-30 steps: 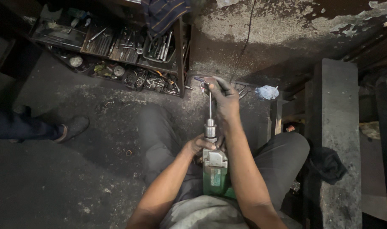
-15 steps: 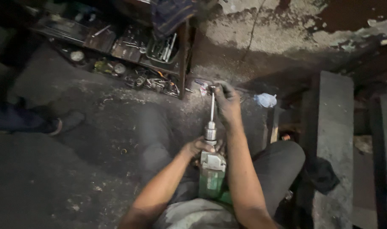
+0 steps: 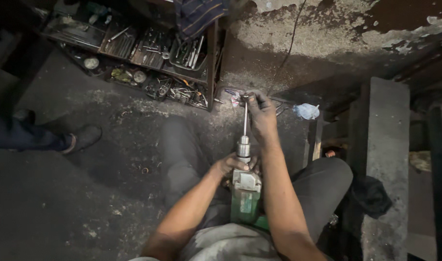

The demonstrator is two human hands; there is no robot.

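Observation:
A green power drill (image 3: 245, 198) stands between my knees, nose pointing away from me, with a long thin metal bit (image 3: 245, 121) sticking out of its silver chuck (image 3: 243, 146). My left hand (image 3: 230, 166) wraps around the drill just under the chuck. My right hand (image 3: 260, 113) reaches further out and is closed on the far end of the bit. I sit on a dark, gritty floor with my legs in dark trousers on either side of the tool.
A low wooden rack (image 3: 148, 48) full of metal tools and bits stands ahead to the left, a striped cloth (image 3: 199, 14) hanging above it. Another person's shoe (image 3: 83, 137) and leg are at the left. A concrete block (image 3: 383, 145) rises at the right; a crumpled blue wrapper (image 3: 306, 111) lies nearby.
My view has drifted slightly, shifting the scene a little. Both hands keep the same hold on the drill and its bit.

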